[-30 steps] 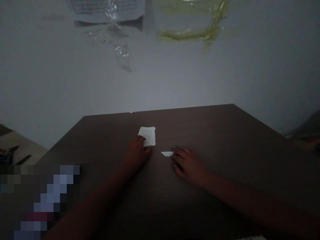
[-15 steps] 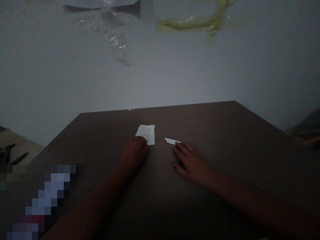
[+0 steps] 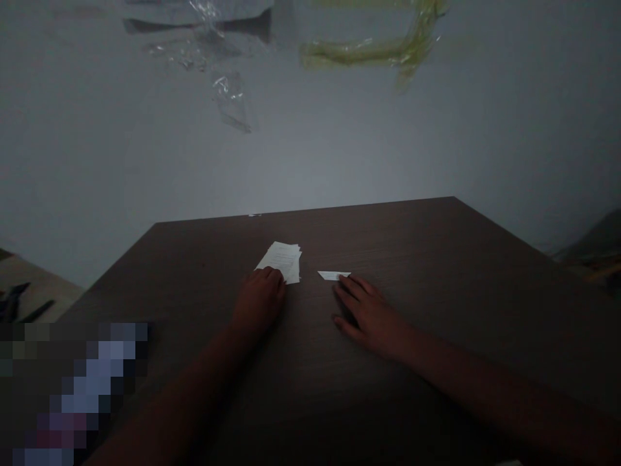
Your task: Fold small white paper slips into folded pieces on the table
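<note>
My left hand (image 3: 259, 296) rests with curled fingers on the near edge of several small printed paper sheets (image 3: 282, 257), which lie fanned in a loose pile. The fingertips and the lower part of the sheets are hidden under the hand. A narrow white paper strip (image 3: 330, 276) with printed lines and slanted ends lies flat to the right of the pile. My right hand (image 3: 365, 312) is open, its fingers spread over the table, and one fingertip touches the strip's right end.
Both arms lie over a dark brown wooden table (image 3: 388, 246) that meets a pale wall (image 3: 339, 149). Crumpled clear tape and yellow tape (image 3: 359, 53) stick to the wall. A pixelated patch covers the lower left. Dark items lie beyond the table's left edge.
The top sheet under my left hand has slid and turned to the left, so the pile looks more fanned. The paper strip has turned slightly, now lying more level. My hands have barely moved.
</note>
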Motion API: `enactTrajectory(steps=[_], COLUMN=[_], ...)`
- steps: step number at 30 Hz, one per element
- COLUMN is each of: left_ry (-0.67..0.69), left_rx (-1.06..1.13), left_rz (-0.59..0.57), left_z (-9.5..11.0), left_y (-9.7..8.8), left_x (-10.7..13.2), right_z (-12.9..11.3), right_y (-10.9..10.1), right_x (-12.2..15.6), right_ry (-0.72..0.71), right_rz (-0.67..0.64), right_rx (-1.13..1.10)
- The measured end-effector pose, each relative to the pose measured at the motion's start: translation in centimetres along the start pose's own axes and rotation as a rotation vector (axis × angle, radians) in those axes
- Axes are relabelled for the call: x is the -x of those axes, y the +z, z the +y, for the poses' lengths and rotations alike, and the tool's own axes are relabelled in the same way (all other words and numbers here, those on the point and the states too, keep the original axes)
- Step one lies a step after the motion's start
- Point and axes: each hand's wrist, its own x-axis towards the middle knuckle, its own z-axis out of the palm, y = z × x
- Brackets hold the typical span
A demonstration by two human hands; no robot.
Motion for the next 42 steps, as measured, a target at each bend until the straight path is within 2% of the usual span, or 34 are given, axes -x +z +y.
enactTrajectory(steps=[5, 8, 12, 15, 19, 21, 25, 28, 32, 35, 38, 42], left_ry=[0.02, 0.119, 0.252, 0.255, 0.177, 0.212, 0.367, 0.456, 0.463, 0.425, 0.393, 0.429], left_rx=[-0.004, 0.041, 0.168, 0.374, 0.581, 0.646, 0.472, 0.367, 0.305, 0.252, 0.232, 0.256], left_rz=[-0.031, -0.077, -0.145, -0.162, -0.21, -0.299, -0.208, -0.194, -0.188, -0.189, -0.181, -0.171], left_z=[1.6, 3.5, 5.9, 6.5, 5.8, 5.0, 3.3, 2.7, 2.8, 2.8, 2.8, 2.9], left_y=[-1.0, -1.5, -0.8, 0.1, -0.5, -1.5, -2.7, -1.7, 0.4, 1.6, 2.4, 2.8], left_x=[1.6, 3.5, 6.3, 7.6, 8.6, 9.0, 9.2, 9.3, 9.5, 9.8, 10.0, 10.2], right_z=[-0.3, -0.8, -1.6, -1.8, -1.6, -1.4, -0.7, -0.4, -0.7, -0.8, -0.8, -0.6], right_y=[-0.6, -0.8, -0.9, -1.1, -1.9, -2.2, -2.2, -1.7, -1.2, -0.9, -0.9, -1.2], right_x=[0.1, 0.4, 0.6, 0.5, 0.2, 0.1, 0.1, 0.2, 0.6, 0.7, 0.9, 1.2], right_ry=[-0.089, -0.17, -0.166, -0.21, -0.29, -0.305, -0.26, -0.157, -0.01, 0.105, 0.1, 0.002], right_rz=[0.091, 0.122, 0.035, -0.049, -0.095, -0.113, -0.098, -0.022, 0.035, 0.011, 0.04, 0.073], right_rx=[-0.092, -0.177, -0.244, -0.271, -0.295, -0.319, -0.449, -0.574, -0.774, -0.957, -1.013, -0.896])
